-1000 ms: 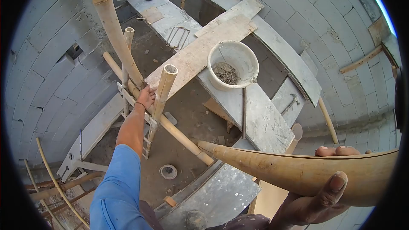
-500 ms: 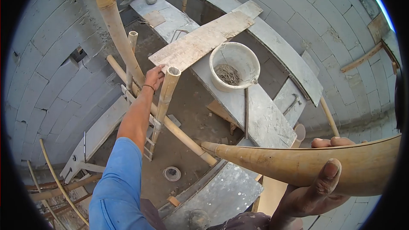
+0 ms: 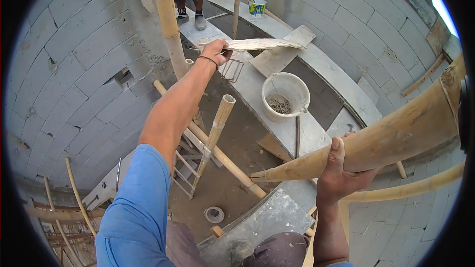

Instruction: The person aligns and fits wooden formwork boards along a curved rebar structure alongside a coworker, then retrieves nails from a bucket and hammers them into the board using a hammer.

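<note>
My left hand (image 3: 216, 52) grips the near left end of a worn wooden board (image 3: 264, 44), which is raised and seen nearly edge-on. Its far end is over another pale board (image 3: 284, 52) lying across the planks. My right hand (image 3: 346, 168) is wrapped round a thick bamboo pole (image 3: 391, 143) at the right, thumb on the near side. A white bucket (image 3: 286, 96) with dry scraps inside stands on the grey plank (image 3: 242, 76), below the raised board. An upright bamboo post (image 3: 213, 141) with an open top stands below my left forearm.
A person (image 3: 190, 0) stands on the far end of the plank. A painted tub (image 3: 257, 8) sits on the back plank. Bamboo poles cross the left side, and a horizontal one (image 3: 227, 163) runs below centre. Grey block walls (image 3: 341, 24) curve around. A round container (image 3: 214, 214) is on the floor.
My left hand has taken hold of the board's near end and lifted it, moving up and right. The view has shifted, and the bamboo in my right hand now slants more steeply.
</note>
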A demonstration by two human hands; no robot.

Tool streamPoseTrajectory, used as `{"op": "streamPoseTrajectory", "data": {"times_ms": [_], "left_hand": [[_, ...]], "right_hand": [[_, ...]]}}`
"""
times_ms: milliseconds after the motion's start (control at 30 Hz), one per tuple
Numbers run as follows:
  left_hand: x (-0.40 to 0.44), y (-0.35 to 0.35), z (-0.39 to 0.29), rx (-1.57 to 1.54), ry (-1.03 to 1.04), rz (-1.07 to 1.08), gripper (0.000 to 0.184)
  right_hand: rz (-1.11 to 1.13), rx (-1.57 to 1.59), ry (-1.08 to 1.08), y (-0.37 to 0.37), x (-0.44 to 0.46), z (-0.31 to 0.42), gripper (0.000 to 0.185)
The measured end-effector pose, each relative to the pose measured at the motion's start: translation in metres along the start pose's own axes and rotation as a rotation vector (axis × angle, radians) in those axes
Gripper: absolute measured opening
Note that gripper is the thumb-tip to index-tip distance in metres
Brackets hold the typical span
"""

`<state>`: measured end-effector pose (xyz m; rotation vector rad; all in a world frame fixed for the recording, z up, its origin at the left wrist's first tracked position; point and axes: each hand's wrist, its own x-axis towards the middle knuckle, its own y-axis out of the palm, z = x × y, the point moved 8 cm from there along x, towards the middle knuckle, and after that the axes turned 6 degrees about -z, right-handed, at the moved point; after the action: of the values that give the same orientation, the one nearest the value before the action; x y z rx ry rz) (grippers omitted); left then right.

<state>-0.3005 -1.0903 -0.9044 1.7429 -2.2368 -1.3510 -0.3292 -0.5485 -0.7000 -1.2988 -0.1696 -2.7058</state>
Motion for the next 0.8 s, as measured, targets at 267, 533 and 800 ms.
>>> {"op": "streamPoseTrajectory", "data": {"times_ms": [267,533,800], "left_hand": [[-0.21,-0.015,-0.113,0.173,0.094,0.018,0.072],[-0.476,-0.061,-0.193,-0.048,0.179,0.018,0.076],[-0.827,-0.15,-0.273,-0.246,0.394,-0.107,0.074]], "right_hand": [[0.015,-0.06,0.045,0.003,0.005,0.008,0.086],[0.051,-0.164,0.327,-0.001,0.008,0.009,0.096],[0.367,-0.571,0.605,-0.013,0.014,0.06,0.037]]}}
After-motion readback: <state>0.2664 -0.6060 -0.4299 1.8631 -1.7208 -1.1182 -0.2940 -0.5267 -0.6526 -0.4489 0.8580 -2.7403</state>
